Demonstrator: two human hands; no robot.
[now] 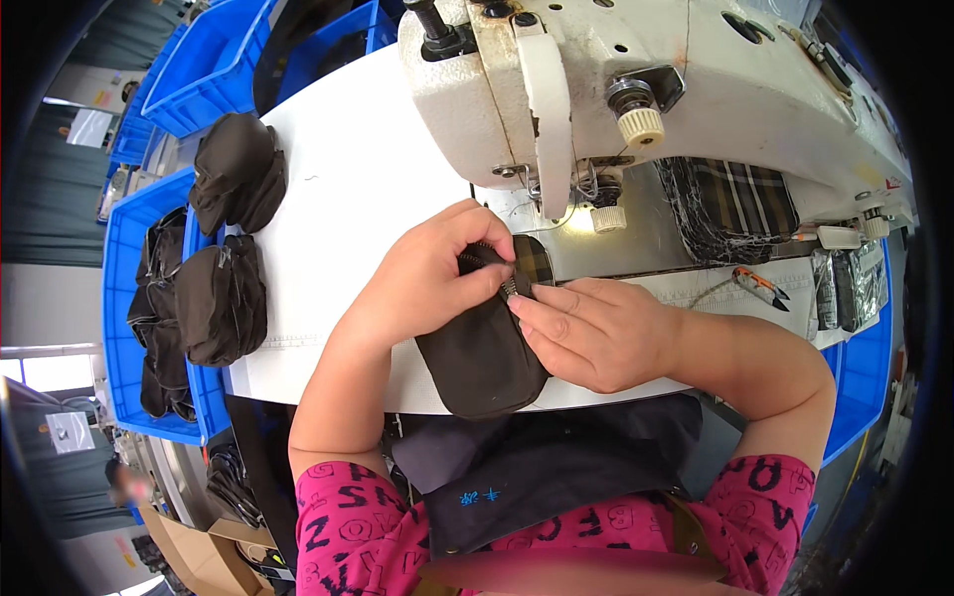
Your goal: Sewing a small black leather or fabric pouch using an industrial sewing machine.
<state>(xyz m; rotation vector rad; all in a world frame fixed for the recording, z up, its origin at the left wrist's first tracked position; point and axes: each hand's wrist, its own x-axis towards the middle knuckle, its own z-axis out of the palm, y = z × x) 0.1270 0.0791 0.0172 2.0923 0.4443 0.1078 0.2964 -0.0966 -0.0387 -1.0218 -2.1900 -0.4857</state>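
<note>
A dark brown fabric pouch (484, 360) lies at the table's near edge, its lower end reaching over that edge. Along its upper end runs a curved zipper (510, 285). My left hand (437, 260) pinches the zipper's edge between thumb and fingers. Just to its right, my right hand (601, 333) grips the pouch beside the zipper with thumb and fingertips pressed together. A small plaid patch of cloth (536, 260) shows behind the pouch. Beyond my hands stands a white sewing machine (477, 109), its needle area a short way from the pouch.
Two dark pouches (237, 174) sit by the table's left edge. A blue bin (119, 298) there holds more. Right of the needle lie stacked plaid pieces (740, 204) with loose threads, orange-handled thread snips (761, 286) and clear-wrapped packets (850, 288).
</note>
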